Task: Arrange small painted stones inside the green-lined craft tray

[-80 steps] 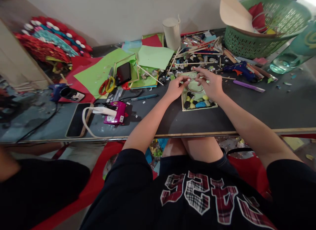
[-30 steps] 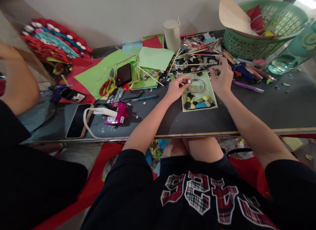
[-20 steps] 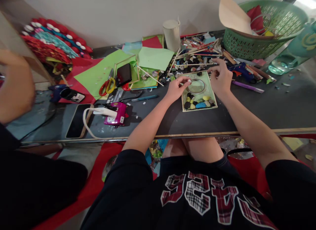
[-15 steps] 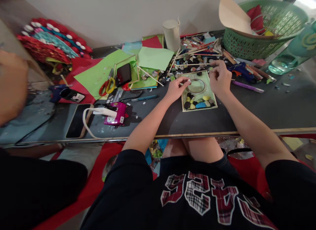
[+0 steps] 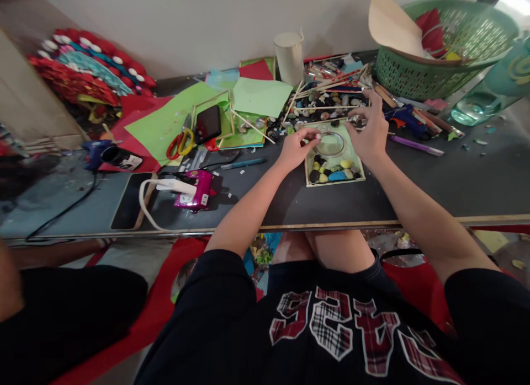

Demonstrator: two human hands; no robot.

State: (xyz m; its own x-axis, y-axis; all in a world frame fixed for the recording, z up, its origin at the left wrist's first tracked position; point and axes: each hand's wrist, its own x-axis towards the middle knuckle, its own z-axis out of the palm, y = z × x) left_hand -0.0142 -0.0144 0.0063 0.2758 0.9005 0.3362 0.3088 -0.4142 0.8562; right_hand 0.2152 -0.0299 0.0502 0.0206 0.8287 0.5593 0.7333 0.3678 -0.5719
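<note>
While scissors (image 5: 181, 143) lie left of the stick-framed panel (image 5: 350, 150) on the worktop (image 5: 285, 206), the left hand (image 5: 295, 148) nearly closes finger and thumb at the panel's wire ring (image 5: 331, 155), grip unclear; the right hand (image 5: 369, 135), fingers apart, hovers over the panel's right edge.

The frame (image 5: 353, 153) is pale green, edged in cream. Inside it, the pebbles (image 5: 322, 178) are black, yellow and blue. Left of the frame, the scissors (image 5: 183, 134) have red and yellow handles, and the adapter (image 5: 201, 186) is magenta. Right of it, the pen (image 5: 416, 144) is purple. Nearer than the frame, the black shirt (image 5: 232, 319) bears plaid lettering.
</note>
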